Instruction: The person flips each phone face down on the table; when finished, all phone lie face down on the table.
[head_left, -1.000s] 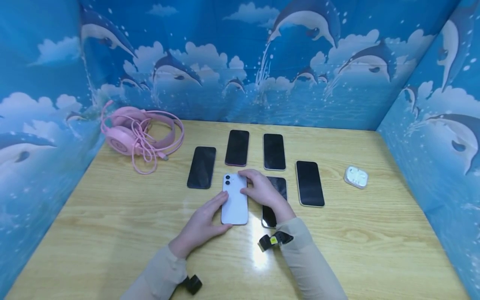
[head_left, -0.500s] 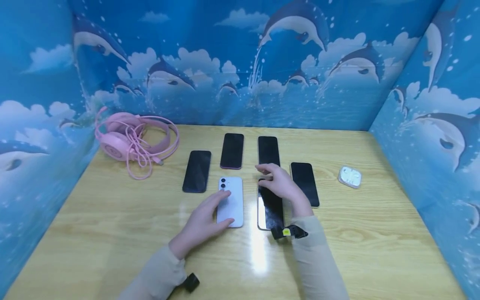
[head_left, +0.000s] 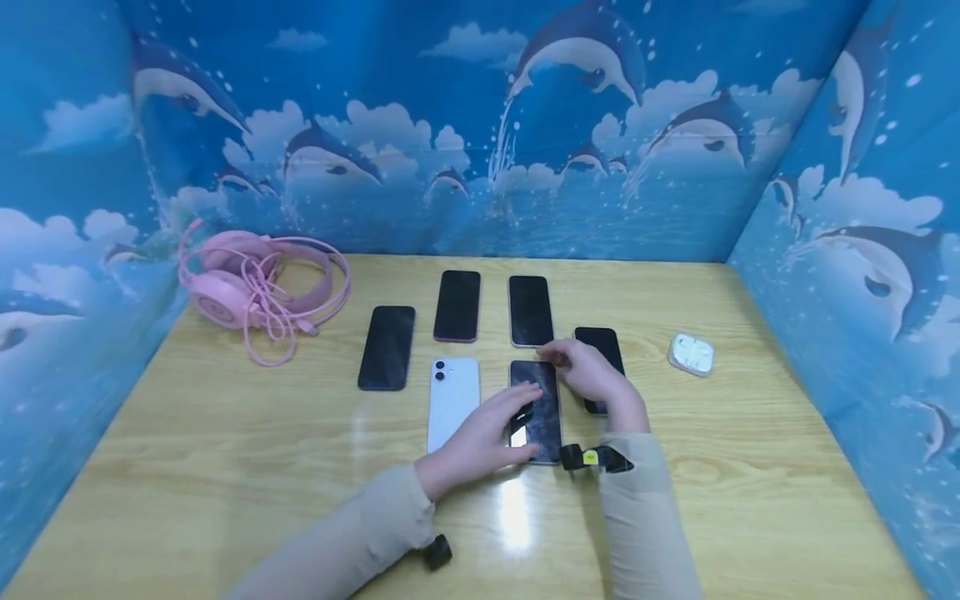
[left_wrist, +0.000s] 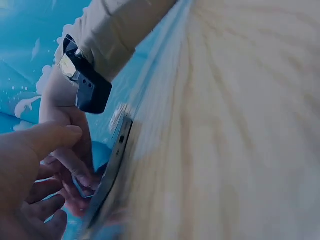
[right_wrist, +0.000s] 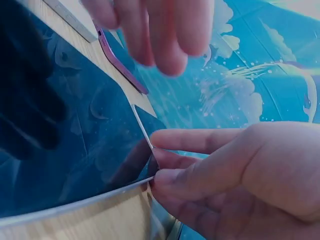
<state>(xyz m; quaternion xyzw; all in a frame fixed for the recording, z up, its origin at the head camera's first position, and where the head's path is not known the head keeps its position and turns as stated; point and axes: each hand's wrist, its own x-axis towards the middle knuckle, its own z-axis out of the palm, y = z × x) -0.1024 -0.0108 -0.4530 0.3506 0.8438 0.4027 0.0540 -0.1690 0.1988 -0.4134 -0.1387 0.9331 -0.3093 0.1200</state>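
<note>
A black-screened smartphone (head_left: 544,421) lies face up on the table in the head view. My right hand (head_left: 588,371) pinches its far right corner; the right wrist view shows thumb and fingers of that hand (right_wrist: 235,175) against the edges of the phone (right_wrist: 85,130). Over the same phone's left side spreads my left hand (head_left: 491,433), its fingers loosely extended. The left wrist view has the left hand (left_wrist: 30,175) beside the phone's edge (left_wrist: 115,155); contact there is unclear. A white smartphone (head_left: 452,400), back up, lies to the left, partly behind the left hand.
More dark smartphones lie around: one at left (head_left: 386,347), two behind (head_left: 457,306) and one at right (head_left: 600,340), partly covered by the right hand. Pink headphones (head_left: 225,292) sit far left, boxed earphones (head_left: 692,354) at right. Dolphin-print cloth (head_left: 420,217) encloses the wooden table (head_left: 750,467).
Both hands have left the white phone and moved right to the black one. The right hand went first, and the left followed. The head view has shifted slightly.
</note>
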